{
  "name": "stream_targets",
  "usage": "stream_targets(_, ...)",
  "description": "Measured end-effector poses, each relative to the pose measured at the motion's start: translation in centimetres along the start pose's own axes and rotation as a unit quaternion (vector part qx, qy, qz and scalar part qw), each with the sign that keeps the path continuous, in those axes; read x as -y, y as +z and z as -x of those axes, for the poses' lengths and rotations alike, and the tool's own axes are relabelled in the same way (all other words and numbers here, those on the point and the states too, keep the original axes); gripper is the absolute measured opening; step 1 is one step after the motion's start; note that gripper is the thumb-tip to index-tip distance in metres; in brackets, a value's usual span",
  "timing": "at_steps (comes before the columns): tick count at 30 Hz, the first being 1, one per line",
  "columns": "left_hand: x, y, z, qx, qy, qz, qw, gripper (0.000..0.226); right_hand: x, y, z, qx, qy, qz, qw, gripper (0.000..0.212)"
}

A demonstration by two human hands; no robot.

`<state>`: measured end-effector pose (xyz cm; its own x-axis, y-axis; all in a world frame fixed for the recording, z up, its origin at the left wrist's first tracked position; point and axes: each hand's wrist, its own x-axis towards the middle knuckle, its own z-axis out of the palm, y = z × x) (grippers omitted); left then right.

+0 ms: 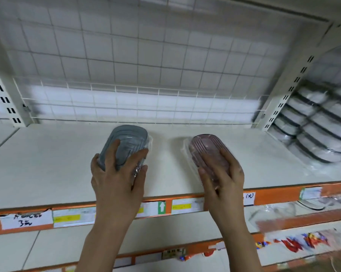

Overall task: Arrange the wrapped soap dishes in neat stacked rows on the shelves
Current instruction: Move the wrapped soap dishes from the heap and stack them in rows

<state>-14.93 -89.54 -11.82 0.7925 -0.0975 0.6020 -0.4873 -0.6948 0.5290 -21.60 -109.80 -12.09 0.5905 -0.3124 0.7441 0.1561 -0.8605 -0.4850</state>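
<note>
A grey wrapped soap dish (pixel 129 139) lies on the white shelf (pixel 48 169), left of centre. My left hand (pixel 117 173) grips its near end, fingers curled over the top and sides. A pink wrapped soap dish (pixel 207 145) lies a little to the right, apart from the grey one. Around the pink dish's near end curl the fingers of my right hand (pixel 221 175). Both dishes point away from me, roughly parallel, with clear plastic wrap showing at their sides.
Stacks of wrapped white dishes with dark rims (pixel 311 132) fill the shelf bay at the right, past a slotted upright (pixel 289 89). A wire grid (pixel 138 103) backs the shelf. Orange price strips (pixel 71 214) edge the shelves; wrapped goods (pixel 295 242) lie lower right.
</note>
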Motion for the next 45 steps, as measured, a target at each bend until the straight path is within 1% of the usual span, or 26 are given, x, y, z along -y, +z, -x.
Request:
stream_targets(3,-4.0,3.3,-0.2,-0.005,-0.002,0.02,1.0,0.033,-4.0,-3.2,-2.4,0.001,-0.016,0.011,1.0,0.033)
stream_targets(5,-7.9,5.6,-0.2,-0.012,-0.013,0.035,0.999,0.033,-6.9,-6.0,-4.3,0.007,-0.027,0.028,0.999,0.033)
stream_targets(6,-8.7,6.1,-0.1,-0.014,-0.016,0.043,0.999,0.034,-7.2,-6.4,-4.9,0.006,-0.032,0.034,0.999,0.034)
stream_targets(7,-12.3,8.0,-0.1,-0.015,-0.01,0.052,0.998,0.034,-9.6,-9.1,-5.9,-0.001,-0.036,0.036,0.999,0.034)
stream_targets(9,-15.0,9.4,-0.2,-0.003,-0.013,0.073,0.997,0.034,-11.1,-10.6,-6.8,-0.007,-0.056,0.036,0.998,0.033)
stream_targets(13,-21.5,12.7,0.1,0.01,0.044,0.071,0.996,0.031,-15.6,-15.0,-8.4,-0.027,-0.061,0.021,0.998,0.032)
stream_targets(17,-24.6,13.7,-0.5,0.004,0.056,0.057,0.997,0.031,-17.2,-16.6,-9.6,-0.05,-0.074,0.014,0.996,0.036)
stream_targets(22,-26.1,13.9,-1.9,-0.005,0.071,0.053,0.996,0.031,-17.7,-17.4,-10.7,-0.062,-0.076,0.017,0.995,0.041)
stream_targets(28,-27.8,13.9,-3.1,-0.04,0.093,0.077,0.992,0.033,-17.5,-18.6,-12.7,-0.088,-0.11,0.016,0.99,0.038)
stream_targets(32,-30.5,14.3,-3.4,-0.077,0.11,0.104,0.986,0.032,-18.3,-20.5,-13.7,-0.111,-0.135,0.013,0.984,0.037)
stream_targets(36,-34.1,15.5,-2.9,-0.096,0.13,0.14,0.977,0.031,-20.2,-23.5,-14.2,-0.141,-0.143,0.008,0.98,0.037)
stream_targets(39,-37.5,17.3,-1.9,-0.117,0.148,0.138,0.972,0.031,-22.6,-26.1,-14.6,-0.152,-0.149,-0.013,0.977,0.036)
stream_targets(42,-41.8,19.4,-0.3,-0.141,0.141,0.147,0.969,0.031,-25.6,-29.3,-15.0,-0.169,-0.166,-0.026,0.971,0.035)
stream_targets(45,-46.4,21.7,1.5,-0.157,0.136,0.148,0.967,0.031,-28.8,-33.0,-15.1,-0.175,-0.162,-0.05,0.97,0.034)
